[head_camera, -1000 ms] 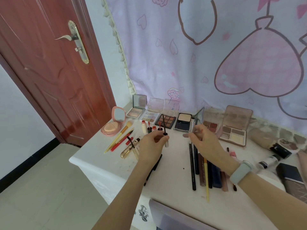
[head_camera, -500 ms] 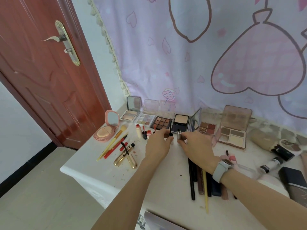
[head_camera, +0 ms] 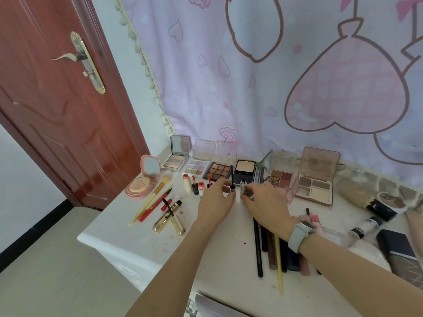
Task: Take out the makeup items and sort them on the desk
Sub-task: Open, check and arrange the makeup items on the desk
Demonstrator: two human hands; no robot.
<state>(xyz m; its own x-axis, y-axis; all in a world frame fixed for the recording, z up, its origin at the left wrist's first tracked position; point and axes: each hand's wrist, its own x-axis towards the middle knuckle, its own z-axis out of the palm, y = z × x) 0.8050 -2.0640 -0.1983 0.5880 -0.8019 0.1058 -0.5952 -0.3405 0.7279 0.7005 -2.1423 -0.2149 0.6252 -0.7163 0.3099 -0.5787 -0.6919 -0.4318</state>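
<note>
Tube (head_camera: 243,187) — right hand (head_camera: 265,200) pinches it.

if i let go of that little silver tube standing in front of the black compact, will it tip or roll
Likely tippy: the silver tube stands upright, tall and narrow, steadied by the right hand. It looks round, so once down it would probably roll on the smooth desk. Its top is open, so a knock might spill it.

Silver mascara tube (head_camera: 243,189) upright, wand (head_camera: 232,179) beside.

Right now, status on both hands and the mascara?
Left hand pinching wand cap, brush up. Right hand gripping silver mascara tube upright on desk. Wand out, uncapped. Lip tints stand close left.
</note>
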